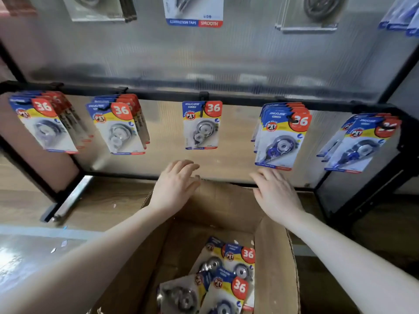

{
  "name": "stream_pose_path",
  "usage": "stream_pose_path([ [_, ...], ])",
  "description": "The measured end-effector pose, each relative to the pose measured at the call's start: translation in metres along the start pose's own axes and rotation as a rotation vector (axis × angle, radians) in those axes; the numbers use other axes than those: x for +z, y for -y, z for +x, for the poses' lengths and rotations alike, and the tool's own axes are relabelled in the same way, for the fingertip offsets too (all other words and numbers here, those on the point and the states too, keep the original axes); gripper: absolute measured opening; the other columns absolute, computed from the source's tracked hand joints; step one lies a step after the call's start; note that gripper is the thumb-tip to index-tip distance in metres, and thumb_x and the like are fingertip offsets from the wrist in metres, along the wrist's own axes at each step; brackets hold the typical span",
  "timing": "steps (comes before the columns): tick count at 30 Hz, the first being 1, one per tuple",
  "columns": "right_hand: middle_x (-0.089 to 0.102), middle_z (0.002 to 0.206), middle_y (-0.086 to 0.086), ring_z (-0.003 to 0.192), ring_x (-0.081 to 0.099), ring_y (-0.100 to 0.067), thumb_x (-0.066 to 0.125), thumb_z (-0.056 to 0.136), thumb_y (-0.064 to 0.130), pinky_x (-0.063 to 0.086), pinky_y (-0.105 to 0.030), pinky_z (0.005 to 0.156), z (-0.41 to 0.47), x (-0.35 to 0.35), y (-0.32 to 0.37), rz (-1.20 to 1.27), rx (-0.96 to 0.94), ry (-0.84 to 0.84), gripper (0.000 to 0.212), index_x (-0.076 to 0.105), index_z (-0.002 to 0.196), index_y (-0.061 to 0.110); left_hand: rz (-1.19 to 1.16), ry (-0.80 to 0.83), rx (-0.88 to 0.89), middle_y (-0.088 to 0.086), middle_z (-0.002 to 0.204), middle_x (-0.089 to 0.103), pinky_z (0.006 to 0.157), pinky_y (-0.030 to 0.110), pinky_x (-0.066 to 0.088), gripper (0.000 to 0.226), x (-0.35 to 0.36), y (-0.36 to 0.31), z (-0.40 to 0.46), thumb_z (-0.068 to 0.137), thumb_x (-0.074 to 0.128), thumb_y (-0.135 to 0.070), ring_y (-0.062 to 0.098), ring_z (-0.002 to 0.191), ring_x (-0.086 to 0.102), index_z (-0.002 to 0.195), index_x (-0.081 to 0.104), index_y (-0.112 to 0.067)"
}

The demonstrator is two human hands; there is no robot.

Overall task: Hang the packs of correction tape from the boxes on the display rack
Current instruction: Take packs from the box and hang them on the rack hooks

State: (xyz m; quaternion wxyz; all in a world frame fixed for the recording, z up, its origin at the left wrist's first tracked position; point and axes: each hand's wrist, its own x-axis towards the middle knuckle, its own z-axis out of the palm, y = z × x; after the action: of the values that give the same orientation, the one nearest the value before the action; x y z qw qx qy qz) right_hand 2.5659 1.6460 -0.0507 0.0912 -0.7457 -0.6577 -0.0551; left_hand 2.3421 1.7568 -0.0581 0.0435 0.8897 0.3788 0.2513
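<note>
A single pack of correction tape (201, 124) hangs on the middle hook of the display rack's black bar (158, 95). Fuller bunches of packs hang to its left (118, 124) and right (281, 134). Below stands an open cardboard box (274, 257) with several loose packs (229, 275) lying in it. My left hand (175, 184) hovers over the box's far edge below the single pack, fingers relaxed and holding nothing. My right hand (275, 191) is spread flat just under the right bunch, also holding nothing.
More bunches hang at the far left (43, 122) and far right (360, 143) of the bar. Other packs hang on an upper row (195, 12). The rack's black frame legs (362, 200) flank the box. A metal strip (68, 200) lies on the wooden floor at left.
</note>
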Motion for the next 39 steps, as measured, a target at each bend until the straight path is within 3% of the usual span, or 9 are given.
stream_pose_path([
  [3, 0.049, 0.128, -0.006, 0.12, 0.043, -0.027, 0.044, 0.093, 0.014, 0.036, -0.039, 0.1, -0.003, 0.023, 0.024, -0.028, -0.054, 0.077, 0.037, 0.049, 0.13, 0.015, 0.002, 0.116, -0.05, 0.008, 0.12, 0.057, 0.094, 0.037, 0.042, 0.04, 0.017, 0.013, -0.026, 0.084, 0.063, -0.028, 0.031, 0.112, 0.051, 0.12, 0.058, -0.011],
  [6, 0.063, 0.106, -0.011, 0.106, 0.052, -0.034, 0.064, 0.077, 0.007, 0.049, -0.043, 0.083, -0.009, 0.048, 0.037, -0.101, -0.088, 0.107, 0.029, 0.065, 0.106, 0.009, 0.011, 0.3, -0.119, 0.005, 0.136, 0.045, 0.102, 0.034, 0.035, 0.051, 0.042, 0.026, -0.05, 0.089, 0.057, -0.037, 0.025, 0.125, 0.04, 0.133, 0.046, -0.015],
  [9, 0.064, 0.094, -0.012, 0.096, 0.059, -0.034, 0.071, 0.063, 0.001, 0.051, -0.041, 0.08, -0.017, 0.072, 0.04, -0.131, -0.158, 0.092, 0.03, 0.068, 0.092, 0.007, -0.005, 0.503, -0.219, 0.005, 0.143, 0.035, 0.103, 0.033, 0.033, 0.056, 0.069, 0.037, -0.07, 0.09, 0.055, -0.039, 0.024, 0.129, 0.035, 0.138, 0.037, -0.018],
  [14, 0.053, 0.116, -0.006, 0.111, 0.047, -0.026, 0.049, 0.089, 0.008, 0.039, -0.035, 0.095, -0.04, 0.12, 0.047, -0.122, -0.159, 0.39, 0.032, 0.05, 0.121, 0.014, 0.088, 0.842, -0.25, 0.006, 0.14, 0.037, 0.1, 0.037, 0.038, 0.062, 0.1, 0.053, -0.094, 0.086, 0.057, -0.046, 0.026, 0.126, 0.037, 0.137, 0.035, -0.018],
  [21, 0.05, 0.127, -0.008, 0.114, 0.051, -0.028, 0.047, 0.09, 0.014, 0.044, -0.035, 0.089, -0.071, 0.16, 0.052, 0.017, 0.07, 0.918, 0.038, 0.044, 0.128, 0.017, 0.181, 1.272, -0.247, 0.011, 0.132, 0.043, 0.091, 0.037, 0.043, 0.067, 0.128, 0.045, -0.127, 0.075, 0.075, -0.034, 0.029, 0.119, 0.046, 0.127, 0.04, -0.01],
  [29, 0.044, 0.104, -0.001, 0.102, 0.053, -0.024, 0.062, 0.085, 0.025, 0.042, -0.03, 0.074, -0.082, 0.176, 0.052, 0.159, 0.098, 0.929, 0.036, 0.053, 0.12, 0.024, 0.27, 1.381, -0.21, 0.012, 0.138, 0.031, 0.099, 0.042, 0.039, 0.07, 0.134, 0.046, -0.138, 0.074, 0.076, -0.03, 0.031, 0.124, 0.035, 0.132, 0.042, -0.012],
  [33, 0.052, 0.093, 0.004, 0.086, 0.055, -0.017, 0.067, 0.081, 0.026, 0.045, -0.027, 0.066, -0.076, 0.175, 0.051, 0.22, 0.082, 0.955, 0.015, 0.054, 0.089, 0.025, 0.142, 1.478, -0.201, 0.007, 0.125, 0.049, 0.079, 0.032, 0.042, 0.057, 0.128, 0.052, -0.134, 0.073, 0.076, -0.032, 0.023, 0.109, 0.049, 0.119, 0.049, -0.013],
  [35, 0.052, 0.08, 0.009, 0.073, 0.053, -0.01, 0.068, 0.08, 0.027, 0.04, -0.023, 0.056, -0.071, 0.171, 0.048, 0.236, 0.077, 1.005, 0.021, 0.047, 0.075, 0.028, 0.045, 1.519, -0.226, 0.006, 0.114, 0.054, 0.069, 0.03, 0.04, 0.047, 0.127, 0.054, -0.134, 0.071, 0.078, -0.029, 0.019, 0.095, 0.05, 0.108, 0.051, -0.016],
  [39, 0.056, 0.085, 0.007, 0.075, 0.055, -0.009, 0.069, 0.08, 0.031, 0.037, -0.019, 0.053, -0.058, 0.158, 0.042, 0.189, 0.074, 1.046, 0.019, 0.052, 0.083, 0.023, -0.097, 1.499, -0.285, 0.0, 0.107, 0.05, 0.06, 0.024, 0.037, 0.042, 0.127, 0.053, -0.131, 0.072, 0.077, -0.021, 0.016, 0.093, 0.047, 0.1, 0.047, -0.017],
])
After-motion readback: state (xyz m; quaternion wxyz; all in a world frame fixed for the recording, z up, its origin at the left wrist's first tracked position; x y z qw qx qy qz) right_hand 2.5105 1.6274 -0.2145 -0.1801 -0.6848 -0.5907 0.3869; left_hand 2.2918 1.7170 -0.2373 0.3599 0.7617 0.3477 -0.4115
